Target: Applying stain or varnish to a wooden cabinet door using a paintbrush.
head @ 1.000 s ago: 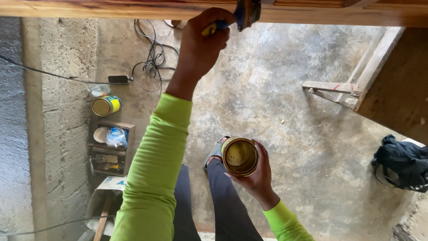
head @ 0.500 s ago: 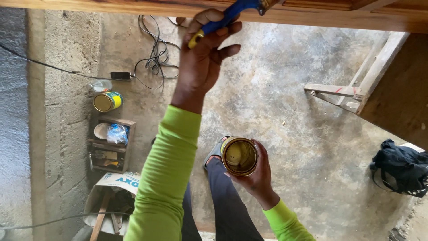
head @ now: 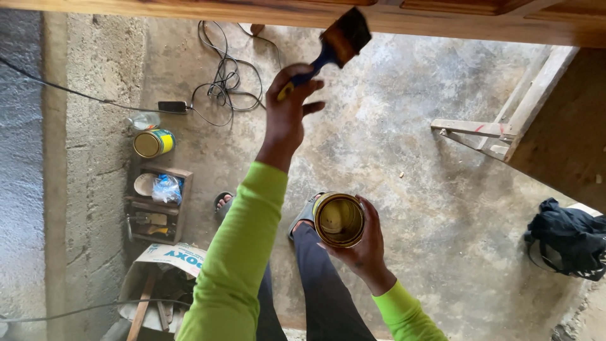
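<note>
Left hand (head: 287,110): raised, with its grip pinching the blue-and-yellow handle of a paintbrush (head: 329,49); two fingers stick out to the side. The brush head points up and to the right, its dark bristles just below the varnished wooden beam (head: 189,9) along the top edge of the view; whether bristles and beam touch cannot be told.

Right hand (head: 366,249): lower, in front of the body, its grip wrapped around the side of an open tin can (head: 339,220). The can is held with its mouth toward the camera; the inside is coated yellowish-brown. Brush and can are well apart.

Both arms wear bright green sleeves. Below them are dark trousers and a sandalled foot (head: 222,203) on the concrete floor (head: 404,151).

Floor, left side, near the block wall: a closed can with a green-and-yellow label (head: 152,143), a small wooden crate (head: 158,205) holding odds and ends, and a cardboard box (head: 167,262). A tangle of black cable (head: 221,82) lies near the top edge. A dark bundle of cloth (head: 568,237) lies at the right edge, beside a wooden frame (head: 486,129).
</note>
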